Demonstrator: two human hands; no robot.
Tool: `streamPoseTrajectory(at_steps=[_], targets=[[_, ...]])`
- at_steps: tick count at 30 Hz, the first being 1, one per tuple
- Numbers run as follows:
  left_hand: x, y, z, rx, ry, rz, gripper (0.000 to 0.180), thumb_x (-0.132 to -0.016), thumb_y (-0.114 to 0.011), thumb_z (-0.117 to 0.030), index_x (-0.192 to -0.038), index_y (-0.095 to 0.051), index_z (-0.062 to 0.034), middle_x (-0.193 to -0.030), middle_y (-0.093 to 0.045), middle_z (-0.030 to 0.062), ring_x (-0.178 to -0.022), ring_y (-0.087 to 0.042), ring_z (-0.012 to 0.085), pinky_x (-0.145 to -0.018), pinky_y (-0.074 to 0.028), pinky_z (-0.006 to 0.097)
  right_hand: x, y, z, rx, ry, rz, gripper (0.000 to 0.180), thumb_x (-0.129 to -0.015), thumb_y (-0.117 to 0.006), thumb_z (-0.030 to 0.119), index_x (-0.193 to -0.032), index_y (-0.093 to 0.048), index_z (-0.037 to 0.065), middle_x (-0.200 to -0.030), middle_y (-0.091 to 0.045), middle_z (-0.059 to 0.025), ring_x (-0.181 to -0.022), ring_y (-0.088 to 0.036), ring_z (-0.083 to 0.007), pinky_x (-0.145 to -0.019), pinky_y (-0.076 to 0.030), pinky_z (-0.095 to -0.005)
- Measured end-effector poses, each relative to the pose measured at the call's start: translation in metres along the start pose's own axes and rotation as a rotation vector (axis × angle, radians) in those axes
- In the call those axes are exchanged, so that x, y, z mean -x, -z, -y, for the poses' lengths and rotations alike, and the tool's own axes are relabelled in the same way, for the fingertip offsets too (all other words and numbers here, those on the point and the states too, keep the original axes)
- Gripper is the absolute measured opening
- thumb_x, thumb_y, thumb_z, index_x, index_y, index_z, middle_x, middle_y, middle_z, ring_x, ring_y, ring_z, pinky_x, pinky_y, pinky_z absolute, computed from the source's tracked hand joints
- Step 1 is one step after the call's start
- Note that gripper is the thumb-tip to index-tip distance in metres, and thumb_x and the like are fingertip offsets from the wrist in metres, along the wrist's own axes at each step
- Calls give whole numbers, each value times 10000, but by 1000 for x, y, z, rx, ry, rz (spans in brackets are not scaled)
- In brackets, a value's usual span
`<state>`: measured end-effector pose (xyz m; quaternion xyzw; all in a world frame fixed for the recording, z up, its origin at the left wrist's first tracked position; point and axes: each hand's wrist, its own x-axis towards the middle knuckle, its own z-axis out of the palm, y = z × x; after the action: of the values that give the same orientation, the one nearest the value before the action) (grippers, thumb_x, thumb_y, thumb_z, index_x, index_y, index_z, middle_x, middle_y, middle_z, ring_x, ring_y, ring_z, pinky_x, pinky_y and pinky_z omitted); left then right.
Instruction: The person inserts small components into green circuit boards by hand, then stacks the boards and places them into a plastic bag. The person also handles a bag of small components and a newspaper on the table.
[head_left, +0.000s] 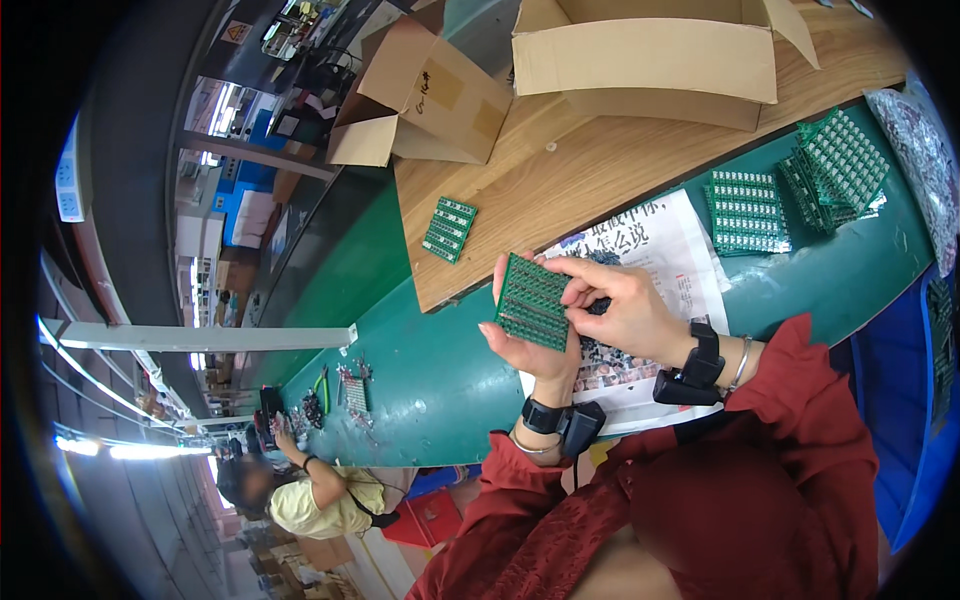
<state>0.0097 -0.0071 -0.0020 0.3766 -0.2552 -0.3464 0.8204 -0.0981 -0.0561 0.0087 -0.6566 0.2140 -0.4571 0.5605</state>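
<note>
A green circuit board panel (535, 302) is tilted up in my left hand (541, 355), with the fingers and thumb wrapped round its edges. At the panel's right edge is my right hand (628, 312), its thumb and index finger pinched together against the board. Whether a small part sits in that pinch is hidden. Beneath both hands lies a printed newspaper sheet (685, 280) with small dark parts (600, 352) scattered on it. On the wooden board, ahead and to the left, rests another green panel (450, 229).
Stacked green panels (747, 214) and a higher pile (846, 165) stand at the right, beside a bag (915, 150). Cardboard boxes (645, 65) stand on the wooden board (560, 165). A blue bin (895, 400) is at lower right. Another person (320, 495) works farther left along the green bench.
</note>
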Motion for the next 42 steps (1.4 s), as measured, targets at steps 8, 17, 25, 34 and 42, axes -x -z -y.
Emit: streamPoseTrajectory(at_steps=[8,17,25,34,42], targets=[[-2,1,-1,20,0,-13,852,-840,-358,-685,-1360,-340,-11,-1229,-491,172,-1114,-491,279,-978,-382,426,1,2,-2,59,68,-5,476,-714,-648,-66,-1173,-589,46,-772,-643,-52,-688,-627,-114,-645,-530,-246],[-1,-3,1,28,0,20,855,-840,-367,-681,-1358,-331,-2,-1207,-494,169,-1101,-488,271,-967,-390,420,3,-1,-9,51,-24,68,459,-708,-632,-86,-1148,-605,41,-788,-639,-58,-680,-614,-113,-641,-529,-245],[-3,-3,-5,6,-26,-14,882,-823,-388,-691,-1362,-320,3,-1228,-479,176,-1117,-478,282,-971,-390,427,3,-2,-6,-35,-44,63,427,-712,-620,-88,-1124,-613,23,-771,-631,-54,-679,-596,-93,-627,-526,-236],[0,-4,-3,-35,-52,10,902,-810,-402,-698,-1376,-308,-2,-1244,-471,178,-1144,-464,283,-992,-372,428,4,-2,-1,-66,-43,64,420,-731,-627,-60,-1141,-599,25,-761,-643,-57,-657,-618,-100,-611,-527,-239],[1,-5,-3,-43,-60,39,901,-809,-408,-690,-1381,-305,-2,-1268,-460,181,-1143,-465,276,-990,-375,426,6,-1,-2,2,64,53,388,-736,-633,-31,-1117,-616,37,-733,-640,-65,-619,-630,-125,-581,-519,-253]])
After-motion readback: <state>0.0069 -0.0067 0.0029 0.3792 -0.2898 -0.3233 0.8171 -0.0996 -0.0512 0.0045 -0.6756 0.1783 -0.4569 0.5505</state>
